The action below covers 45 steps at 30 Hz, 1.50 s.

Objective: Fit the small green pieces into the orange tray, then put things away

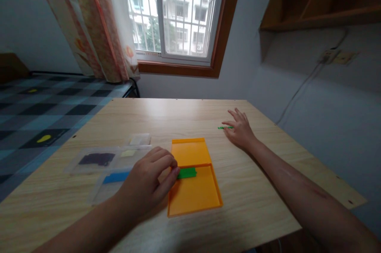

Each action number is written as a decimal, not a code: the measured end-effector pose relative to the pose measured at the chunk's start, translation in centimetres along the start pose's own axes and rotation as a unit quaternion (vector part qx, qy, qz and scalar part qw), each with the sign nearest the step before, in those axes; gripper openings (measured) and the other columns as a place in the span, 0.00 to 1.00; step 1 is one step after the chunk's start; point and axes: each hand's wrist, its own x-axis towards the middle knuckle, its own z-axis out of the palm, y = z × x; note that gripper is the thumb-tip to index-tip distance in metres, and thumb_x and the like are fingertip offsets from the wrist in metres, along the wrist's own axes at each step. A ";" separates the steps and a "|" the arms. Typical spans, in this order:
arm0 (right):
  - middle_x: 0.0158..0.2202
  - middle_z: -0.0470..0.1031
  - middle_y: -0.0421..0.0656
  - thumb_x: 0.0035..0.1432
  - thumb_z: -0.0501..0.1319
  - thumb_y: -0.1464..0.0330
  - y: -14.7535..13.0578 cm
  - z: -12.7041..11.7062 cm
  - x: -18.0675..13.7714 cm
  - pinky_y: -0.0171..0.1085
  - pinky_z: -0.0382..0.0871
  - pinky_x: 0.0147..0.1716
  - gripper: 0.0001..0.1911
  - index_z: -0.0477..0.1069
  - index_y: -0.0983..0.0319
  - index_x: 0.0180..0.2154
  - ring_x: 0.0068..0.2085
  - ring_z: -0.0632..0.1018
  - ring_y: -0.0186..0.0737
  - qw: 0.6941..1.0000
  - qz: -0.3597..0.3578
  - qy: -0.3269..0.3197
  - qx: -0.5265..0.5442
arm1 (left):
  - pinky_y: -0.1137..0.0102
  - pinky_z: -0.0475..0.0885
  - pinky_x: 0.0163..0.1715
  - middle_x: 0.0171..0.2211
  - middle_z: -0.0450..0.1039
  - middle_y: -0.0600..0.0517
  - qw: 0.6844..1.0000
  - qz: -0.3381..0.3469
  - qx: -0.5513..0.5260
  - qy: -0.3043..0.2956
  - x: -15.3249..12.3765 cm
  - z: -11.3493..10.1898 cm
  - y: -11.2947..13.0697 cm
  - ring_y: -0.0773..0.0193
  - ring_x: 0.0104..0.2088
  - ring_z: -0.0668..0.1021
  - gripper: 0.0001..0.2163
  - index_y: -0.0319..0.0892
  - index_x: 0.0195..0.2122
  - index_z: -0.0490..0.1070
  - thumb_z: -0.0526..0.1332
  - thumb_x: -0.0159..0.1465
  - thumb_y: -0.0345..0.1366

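My left hand is closed in a pinch, thumb and forefinger on the left end of a flat green strip. That strip is over the near half of an orange plastic box, which lies opened out flat on the table. Farther off to the right, my right hand has its fingers spread. Its thumb and forefinger are beside a thin, jagged green piece on the tabletop, partly hidden by the fingers. Whether they touch it I cannot tell.
Left of the orange box lie clear plastic cases, holding a dark purple piece, a blue strip and a pale yellow piece. The wooden table stands between a checked bed and the right wall, with a window behind.
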 end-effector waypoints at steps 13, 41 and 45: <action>0.70 0.64 0.50 0.64 0.64 0.66 -0.7 1.0 -0.3 0.68 0.50 0.67 0.09 0.84 0.57 0.41 0.73 0.57 0.62 0.998 -0.061 -0.031 0.005 | 0.66 0.69 0.37 0.33 0.73 0.52 1.000 0.007 -0.003 0.002 0.1 0.2 -0.1 0.61 0.36 0.75 0.08 0.43 0.34 0.70 0.56 0.71 0.30; 0.35 0.80 0.44 0.67 0.63 0.68 -10.3 -8.4 -1.7 0.36 0.70 0.36 0.08 0.81 0.61 0.37 0.36 0.78 0.38 0.941 -0.198 -0.153 0.230 | 0.54 0.72 0.53 0.47 0.78 0.47 0.992 -0.004 0.051 -0.118 0.1 0.6 0.6 0.51 0.50 0.77 0.10 0.43 0.47 0.76 0.64 0.67 0.39; 0.33 0.79 0.41 0.66 0.64 0.69 -13.8 -9.0 -3.4 0.33 0.64 0.31 0.07 0.81 0.60 0.36 0.31 0.76 0.33 0.923 -0.198 -0.234 0.232 | 0.47 0.64 0.64 0.56 0.76 0.44 0.983 -0.015 0.086 -0.160 0.0 0.8 0.5 0.46 0.59 0.74 0.22 0.41 0.56 0.74 0.69 0.64 0.44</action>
